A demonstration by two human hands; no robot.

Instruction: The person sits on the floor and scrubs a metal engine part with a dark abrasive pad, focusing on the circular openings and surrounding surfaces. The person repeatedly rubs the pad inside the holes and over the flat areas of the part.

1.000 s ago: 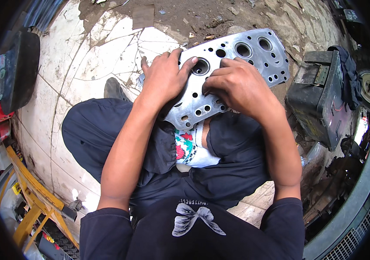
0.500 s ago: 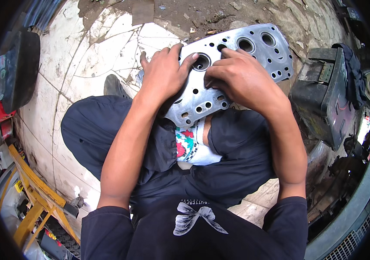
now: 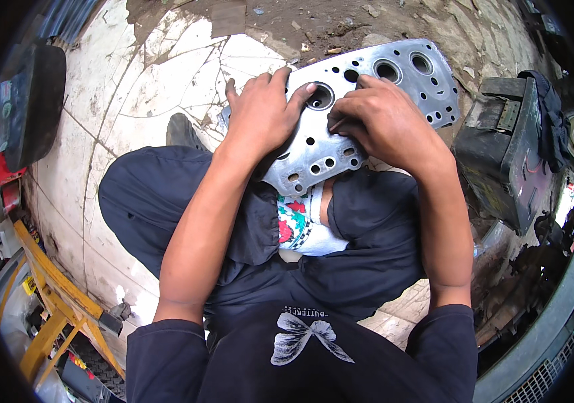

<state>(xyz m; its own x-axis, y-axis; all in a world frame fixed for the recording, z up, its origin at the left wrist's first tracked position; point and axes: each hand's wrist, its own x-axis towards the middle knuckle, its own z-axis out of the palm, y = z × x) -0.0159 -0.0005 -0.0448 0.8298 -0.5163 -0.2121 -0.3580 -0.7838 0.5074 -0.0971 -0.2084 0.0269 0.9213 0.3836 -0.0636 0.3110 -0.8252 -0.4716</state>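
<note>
A grey metal cylinder head (image 3: 411,82), flat and pierced with round holes and oval slots, lies slantwise in front of my crossed legs. My left hand (image 3: 265,114) grips its left edge; the thumb rests on the face beside a large round port (image 3: 319,96), and the fingers spread over the edge. Over the middle of the face, my right hand (image 3: 384,121) is closed, its fingers curled in and touching or just above the metal. Whatever lies under those fingertips, if anything, is hidden.
On the right stands a black box-shaped battery (image 3: 495,151) with a dark cloth (image 3: 549,124) over its side. A yellow metal frame (image 3: 58,285) is at the lower left, below a red cloth (image 3: 1,171). Cracked white tiles (image 3: 166,67) meet dirt beyond.
My right hand has drawn back slightly across the cylinder head, uncovering more of a round hole at the far edge. The left hand keeps its place. The whole view has shifted a little.
</note>
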